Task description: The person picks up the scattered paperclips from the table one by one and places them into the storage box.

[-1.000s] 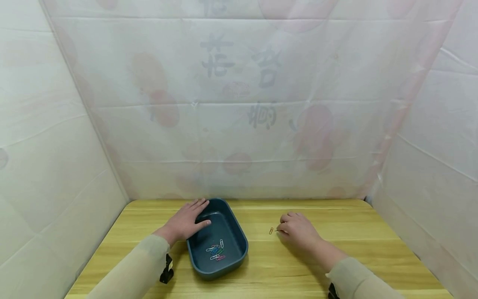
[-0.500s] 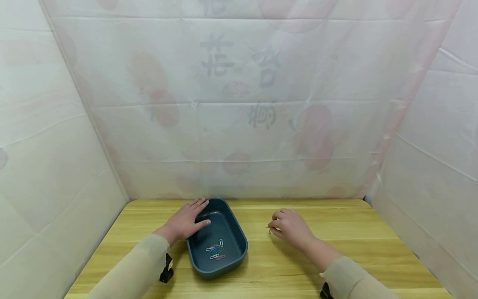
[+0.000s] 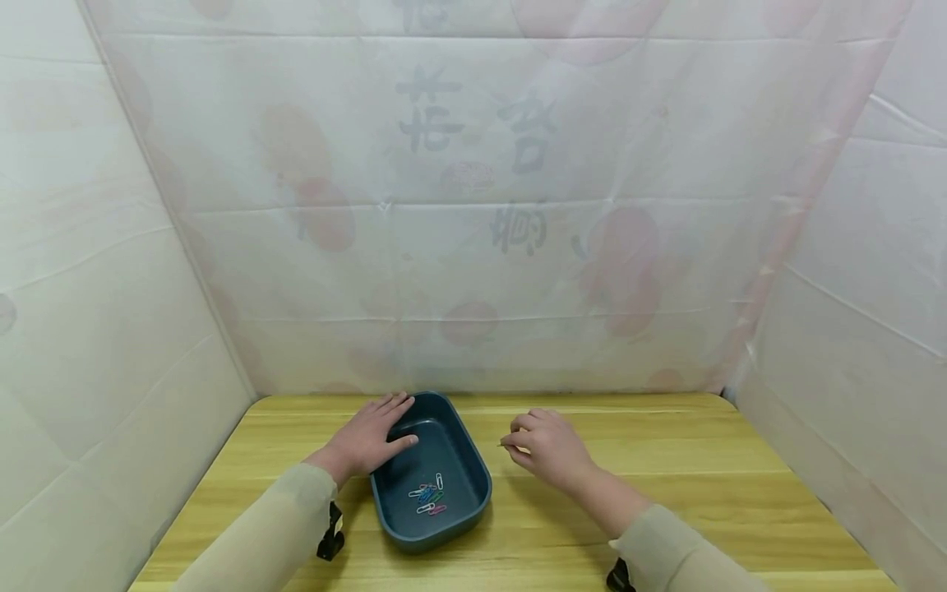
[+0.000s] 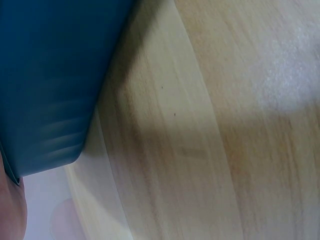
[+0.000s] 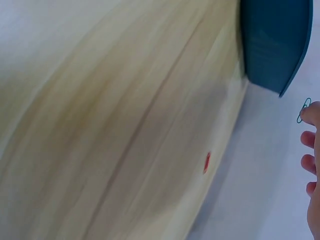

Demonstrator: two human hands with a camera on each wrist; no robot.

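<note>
Paper clip held: a small paper clip (image 5: 303, 110) is pinched at the fingertips (image 5: 312, 114) of the right hand (image 3: 546, 448). In the right wrist view it looks green and stands out past the fingertips, its long axis running along the line of the fingers, its free end pointing away from the palm. In the head view it is only a thin sliver (image 3: 503, 445) at the fingertips, pointing left toward the tray.
Where it is: above the bench, just right of the tray's right rim, and outside the tray.
Right grip: thumb and forefinger closed on the clip, the other fingers curled beside them. The hand hovers over the bench, knuckles up.
Tray: a dark blue rounded rectangular tray (image 3: 473, 475) sits on the bench (image 3: 666, 493), its long axis running from near to far and angled a little to the left at the far end.
Clips in the tray: a small heap of coloured paper clips (image 3: 427, 497) lies on the tray floor toward the near end; blue, green, pink and white ones show.
Left grip: the left hand (image 3: 366, 437) rests flat on the tray's far left rim, fingers straight and spread, thumb reaching over the rim into the tray. It grasps nothing.
Sleeves: both forearms wear pale beige sleeves (image 3: 266, 534).
Surround: pale printed sheeting (image 3: 473, 205) stands behind and at both sides of the bench.
</note>
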